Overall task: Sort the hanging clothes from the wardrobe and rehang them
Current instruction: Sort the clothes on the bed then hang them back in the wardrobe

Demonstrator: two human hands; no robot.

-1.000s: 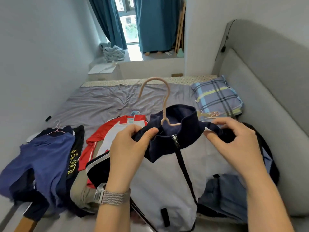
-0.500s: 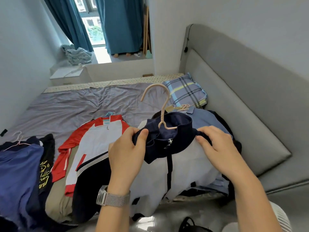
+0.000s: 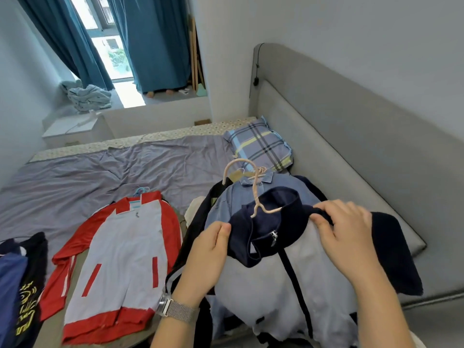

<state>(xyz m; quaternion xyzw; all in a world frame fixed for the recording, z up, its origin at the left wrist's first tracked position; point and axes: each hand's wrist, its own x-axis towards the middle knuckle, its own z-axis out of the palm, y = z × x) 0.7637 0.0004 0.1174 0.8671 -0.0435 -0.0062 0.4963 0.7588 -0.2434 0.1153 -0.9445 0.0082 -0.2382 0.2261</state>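
Both hands grasp the navy-and-grey jacket (image 3: 276,267) at its shoulders: left hand (image 3: 208,257) pinching the collar edge, right hand (image 3: 344,234) clutching fabric; beige hanger (image 3: 256,197) inside.

The jacket (image 3: 288,272) is pale grey-white with a navy collar, zip strip and sleeve; its hanger (image 3: 254,194) is beige. Beside it, a second jacket (image 3: 120,249) is white with red sleeves, hem and pocket stripes. The bed sheet (image 3: 113,169) is lilac-grey, the pillow (image 3: 261,149) blue plaid with yellow and dark lines, the curtains (image 3: 155,41) teal.
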